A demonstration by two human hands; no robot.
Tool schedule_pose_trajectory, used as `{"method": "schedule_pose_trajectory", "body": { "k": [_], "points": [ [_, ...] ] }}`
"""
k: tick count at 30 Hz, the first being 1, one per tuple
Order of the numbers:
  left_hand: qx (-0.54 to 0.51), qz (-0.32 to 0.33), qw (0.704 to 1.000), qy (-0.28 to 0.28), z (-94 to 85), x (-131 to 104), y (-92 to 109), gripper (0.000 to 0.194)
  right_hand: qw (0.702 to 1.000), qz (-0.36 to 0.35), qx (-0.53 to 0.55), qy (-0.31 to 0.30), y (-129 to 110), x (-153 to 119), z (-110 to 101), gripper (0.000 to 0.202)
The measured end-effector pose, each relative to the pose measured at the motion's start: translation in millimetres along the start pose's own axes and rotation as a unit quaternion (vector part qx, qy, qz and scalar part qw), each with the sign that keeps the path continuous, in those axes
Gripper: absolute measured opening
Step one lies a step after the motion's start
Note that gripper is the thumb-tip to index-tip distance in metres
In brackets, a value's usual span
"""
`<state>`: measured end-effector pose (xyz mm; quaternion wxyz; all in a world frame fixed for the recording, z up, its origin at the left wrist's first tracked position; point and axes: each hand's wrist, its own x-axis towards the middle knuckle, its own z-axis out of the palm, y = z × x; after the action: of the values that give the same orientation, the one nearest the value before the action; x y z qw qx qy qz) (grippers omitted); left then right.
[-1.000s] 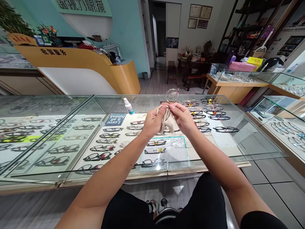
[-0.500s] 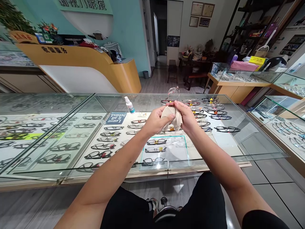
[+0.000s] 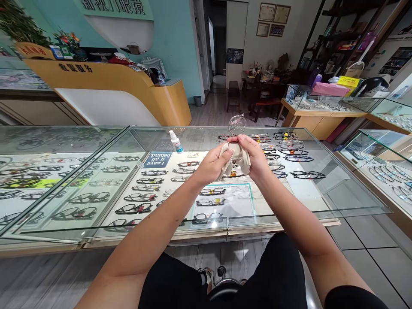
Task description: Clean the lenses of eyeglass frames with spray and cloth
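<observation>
Above the glass counter, my two hands meet around a beige cloth point(image 3: 239, 155). My left hand point(image 3: 210, 165) is closed on the cloth, its thumb pressing the folds. My right hand point(image 3: 256, 156) is closed at the other side, pinching a pair of thin-framed round eyeglasses point(image 3: 237, 124) near the middle. One round lens sticks up beyond my fingers; the cloth and fingers mostly hide the other half. To the left on the counter, a white spray bottle point(image 3: 176, 142) stands upright.
Below the hands is a glass display counter point(image 3: 305, 206) holding rows of eyeglass frames point(image 3: 210, 201). A wooden reception desk point(image 3: 167, 101) is beyond it on the left. More glass showcases point(image 3: 334, 107) stand on the right. My legs are just in front of the counter.
My left thumb has moved slightly up and left over the cloth, and the cloth's folds have shifted. The eyeglasses have moved a little right and up.
</observation>
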<state>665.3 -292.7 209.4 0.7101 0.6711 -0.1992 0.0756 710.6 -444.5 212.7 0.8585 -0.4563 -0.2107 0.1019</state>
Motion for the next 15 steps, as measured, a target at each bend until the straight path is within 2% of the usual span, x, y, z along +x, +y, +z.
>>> {"method": "schedule_pose_trajectory", "body": {
  "k": [5,10,15],
  "points": [
    [-0.018,-0.002,1.0,0.024,1.1,2,-4,0.066,1.0,0.005,-0.008,0.005,3,-1,1,0.04],
    [-0.021,-0.015,0.998,0.065,3.7,3,-12,0.072,1.0,0.007,0.008,-0.019,4,-3,5,0.042],
    [0.019,0.04,0.992,0.12,9.6,1,-11,0.062,0.999,-0.012,-0.009,-0.043,3,-3,6,0.044]
  ]
}}
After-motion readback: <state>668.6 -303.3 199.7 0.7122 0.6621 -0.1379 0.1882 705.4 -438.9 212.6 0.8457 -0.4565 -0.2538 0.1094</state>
